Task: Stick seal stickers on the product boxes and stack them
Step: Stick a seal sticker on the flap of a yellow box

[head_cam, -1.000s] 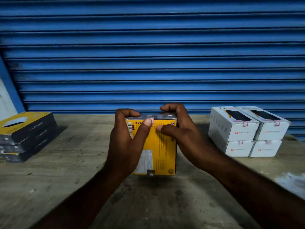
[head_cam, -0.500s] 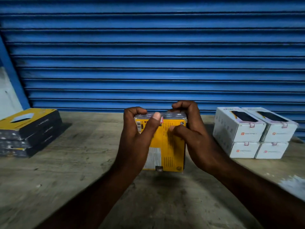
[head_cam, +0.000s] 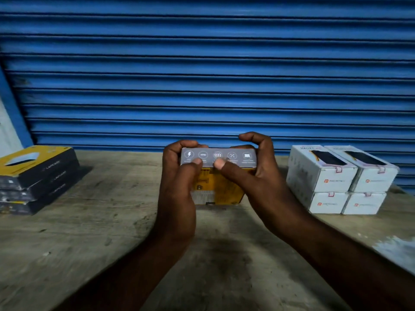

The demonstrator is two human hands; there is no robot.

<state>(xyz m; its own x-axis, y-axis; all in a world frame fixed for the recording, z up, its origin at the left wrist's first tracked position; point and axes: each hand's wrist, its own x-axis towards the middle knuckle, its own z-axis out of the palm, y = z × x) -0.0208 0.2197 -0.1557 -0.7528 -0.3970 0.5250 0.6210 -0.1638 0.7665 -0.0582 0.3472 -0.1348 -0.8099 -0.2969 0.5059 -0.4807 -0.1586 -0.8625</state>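
The yellow box (head_cam: 224,187) is gripped between both hands over the middle of the tabletop (head_cam: 89,232), grey face uppermost. The left hand (head_cam: 177,182) is curled round its left end, the right hand (head_cam: 258,176) round its right end; both thumbs are pressed on the grey face.

Yellow box (head_cam: 221,187): printed cardboard, slight sheen. White boxes (head_cam: 332,176): matt cardboard. Table (head_cam: 89,221): rough, worn wood. Shutter (head_cam: 202,75): painted corrugated metal.
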